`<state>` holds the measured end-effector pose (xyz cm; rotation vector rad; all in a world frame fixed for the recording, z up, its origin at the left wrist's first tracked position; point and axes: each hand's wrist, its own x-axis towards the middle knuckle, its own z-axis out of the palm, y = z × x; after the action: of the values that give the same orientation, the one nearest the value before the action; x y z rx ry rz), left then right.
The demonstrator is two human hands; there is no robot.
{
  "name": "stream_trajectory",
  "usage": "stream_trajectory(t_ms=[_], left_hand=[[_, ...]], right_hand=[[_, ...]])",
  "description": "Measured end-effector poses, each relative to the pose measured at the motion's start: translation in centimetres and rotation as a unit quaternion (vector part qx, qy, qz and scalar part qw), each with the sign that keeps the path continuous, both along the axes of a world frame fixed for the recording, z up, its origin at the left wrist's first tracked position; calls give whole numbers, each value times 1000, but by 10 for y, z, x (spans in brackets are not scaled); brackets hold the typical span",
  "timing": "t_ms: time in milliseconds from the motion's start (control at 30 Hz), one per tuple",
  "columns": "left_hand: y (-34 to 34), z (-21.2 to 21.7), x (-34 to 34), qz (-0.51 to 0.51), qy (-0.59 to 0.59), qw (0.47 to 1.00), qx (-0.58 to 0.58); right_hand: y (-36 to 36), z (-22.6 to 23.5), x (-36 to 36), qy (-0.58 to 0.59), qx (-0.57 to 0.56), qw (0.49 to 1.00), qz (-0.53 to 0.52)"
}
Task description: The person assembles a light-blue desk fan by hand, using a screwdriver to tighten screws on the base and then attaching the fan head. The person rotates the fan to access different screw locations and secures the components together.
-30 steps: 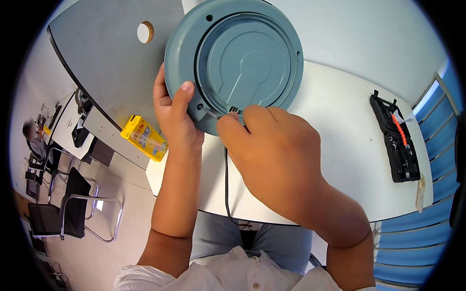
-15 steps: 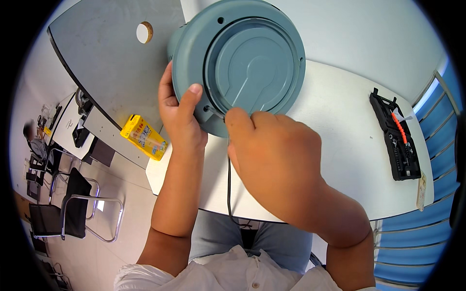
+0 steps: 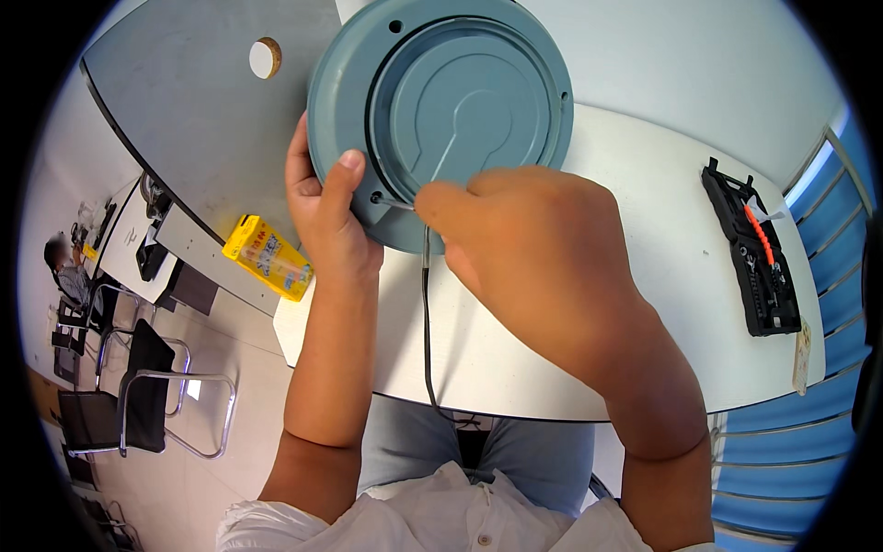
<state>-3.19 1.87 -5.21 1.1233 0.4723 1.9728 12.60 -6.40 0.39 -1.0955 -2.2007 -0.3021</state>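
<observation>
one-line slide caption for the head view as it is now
Left hand grips a round blue-grey housing while the right hand holds a thin metal shaft at one of its rim holes.

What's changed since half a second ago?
The blue-grey round base tilted and shifted slightly left with the left hand, hiding its side wall. The right hand turned, knuckles rising in view. Both keep their grip; the thin metal shaft stays at the rim hole, the yellow box and tool case stayed put.
</observation>
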Motion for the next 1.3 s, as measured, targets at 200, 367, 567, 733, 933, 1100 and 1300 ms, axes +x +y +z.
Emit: stream_trajectory(t_ms=[200,367,567,733,933,1100,1300], left_hand=[[-1,0,1,-3,12,1000,1],[-1,2,1,-6,3,1000,-11],[1,3,-4,-12,-5,1000,1],[3,1,-7,-27,-23,999,8],[1,2,-8,-22,-25,999,5],[3,2,-8,-20,-22,1000,7],[5,0,-8,-9,-22,1000,7]], right_hand=[[-12,-6,-12,-54,59,996,-42],[-21,-16,-28,-41,95,991,-85],[-16,-22,-32,-1,61,994,-87],[-11,-14,-31,134,-58,988,-50],[-7,1,-8,166,-201,958,120],[-1,6,3,167,-234,941,180],[13,7,13,64,-184,960,203]])
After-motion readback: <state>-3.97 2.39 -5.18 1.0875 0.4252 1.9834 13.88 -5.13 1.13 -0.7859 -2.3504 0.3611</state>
